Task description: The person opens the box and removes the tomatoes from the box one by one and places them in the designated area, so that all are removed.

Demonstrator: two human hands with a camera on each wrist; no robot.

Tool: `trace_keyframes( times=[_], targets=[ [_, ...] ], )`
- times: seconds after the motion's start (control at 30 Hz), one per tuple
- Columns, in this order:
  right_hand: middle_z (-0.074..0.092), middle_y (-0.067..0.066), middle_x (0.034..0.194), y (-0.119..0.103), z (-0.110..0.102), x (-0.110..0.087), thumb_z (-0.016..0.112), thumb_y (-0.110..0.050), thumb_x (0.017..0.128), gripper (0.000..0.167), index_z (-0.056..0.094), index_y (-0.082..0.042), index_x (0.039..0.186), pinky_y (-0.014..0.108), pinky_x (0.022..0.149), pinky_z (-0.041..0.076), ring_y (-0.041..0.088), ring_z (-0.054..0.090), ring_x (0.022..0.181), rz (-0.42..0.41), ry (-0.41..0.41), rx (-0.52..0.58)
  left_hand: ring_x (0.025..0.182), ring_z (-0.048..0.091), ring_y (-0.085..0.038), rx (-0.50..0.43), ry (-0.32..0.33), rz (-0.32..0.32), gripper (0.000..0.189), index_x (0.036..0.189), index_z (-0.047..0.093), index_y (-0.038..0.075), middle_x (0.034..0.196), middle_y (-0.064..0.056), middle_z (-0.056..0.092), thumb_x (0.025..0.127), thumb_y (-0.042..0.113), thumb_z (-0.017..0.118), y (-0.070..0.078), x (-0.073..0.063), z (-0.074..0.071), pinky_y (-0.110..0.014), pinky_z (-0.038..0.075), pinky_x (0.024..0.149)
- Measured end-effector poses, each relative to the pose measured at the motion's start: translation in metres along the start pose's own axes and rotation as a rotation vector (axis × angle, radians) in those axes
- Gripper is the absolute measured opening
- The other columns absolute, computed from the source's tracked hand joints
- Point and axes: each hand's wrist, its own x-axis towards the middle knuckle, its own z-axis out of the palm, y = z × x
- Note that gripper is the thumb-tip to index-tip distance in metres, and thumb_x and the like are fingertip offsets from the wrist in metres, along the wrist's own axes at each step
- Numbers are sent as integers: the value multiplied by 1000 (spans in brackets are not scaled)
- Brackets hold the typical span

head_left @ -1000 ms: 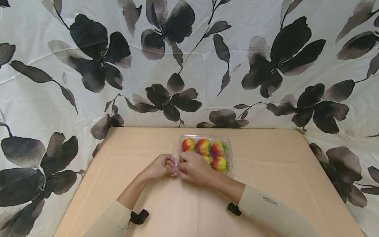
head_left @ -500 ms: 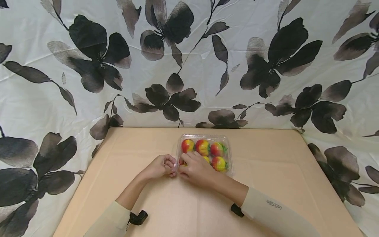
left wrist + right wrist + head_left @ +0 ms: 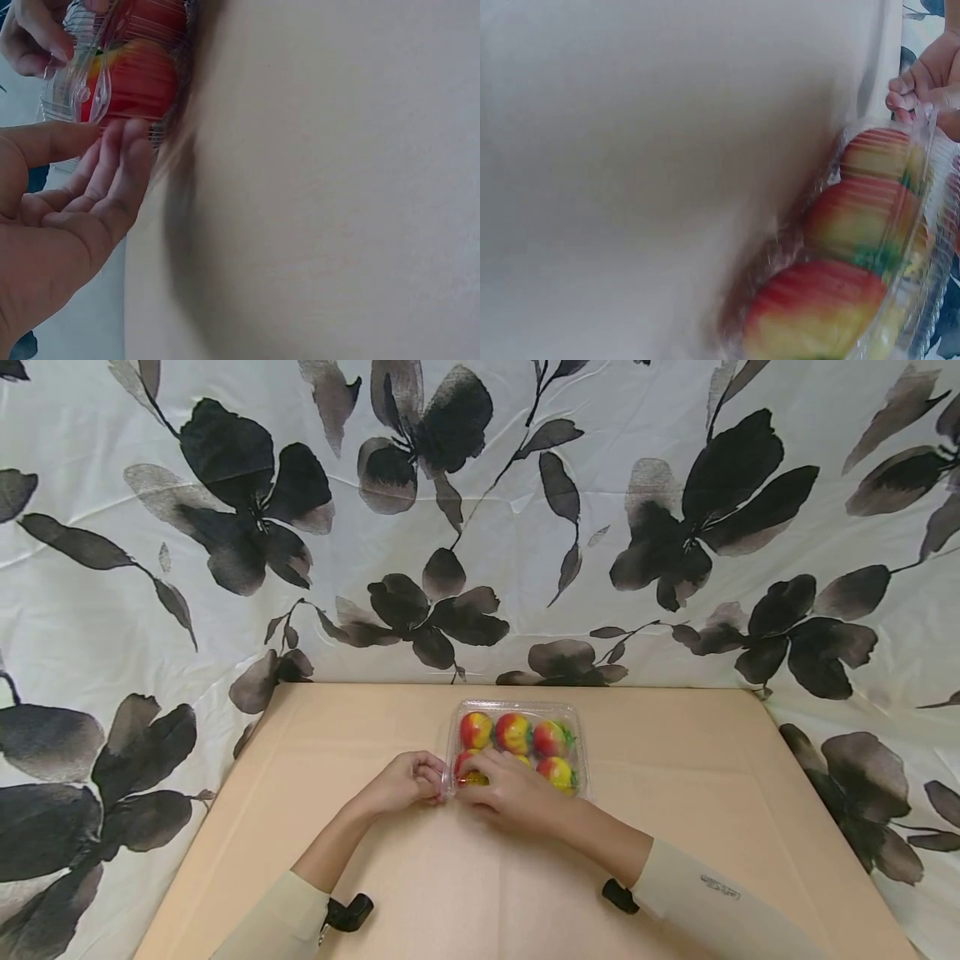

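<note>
A clear plastic clamshell box (image 3: pixel 519 705) holds several red-and-yellow fruits (image 3: pixel 513 732) with green bits at their ends, in two rows. My left hand (image 3: pixel 411 782) is at its front left corner. In the left wrist view, the left thumb (image 3: pixel 67 141) and fingertips pinch the box's edge beside a clear tab. My right hand (image 3: pixel 517 789) reaches over the front row, thumb and fingers bent and apart above the front left fruit (image 3: pixel 463 762). In the left wrist view, the right fingertips (image 3: pixel 58 46) are right at the lid. The right wrist view shows the box's front side.
The box sits toward the back of a tan table (image 3: pixel 675 760). Behind it hangs a white cloth with dark flowers (image 3: pixel 517 535). Black wrist cameras (image 3: pixel 349 912) are strapped at both sleeves.
My right hand has shifted slightly right, away from the box's left edge, and its fingers have spread, so more of the front left fruit shows. The left hand has stayed put.
</note>
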Motion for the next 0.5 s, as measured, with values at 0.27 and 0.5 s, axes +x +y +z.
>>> trace_keyframes(
  times=[0.27,0.5],
  targets=[
    [65,3,128,7,-17,-15,86,-23,85,33,77,-24,117,36,106,56,19,59,121,44,-15,107,90,70,-28,128,78,28,35,122,55,-15,101,-19,67,90,-5,62,7,-4,-5,-42,65,82],
    [64,2,132,15,-37,-29,84,-32,87,36,76,-25,122,39,107,56,19,55,126,130,-59,136,98,69,-28,320,193,72,31,121,59,-11,109,-23,67,92,-2,65,22,-9,-8,-31,61,84]
  ],
)
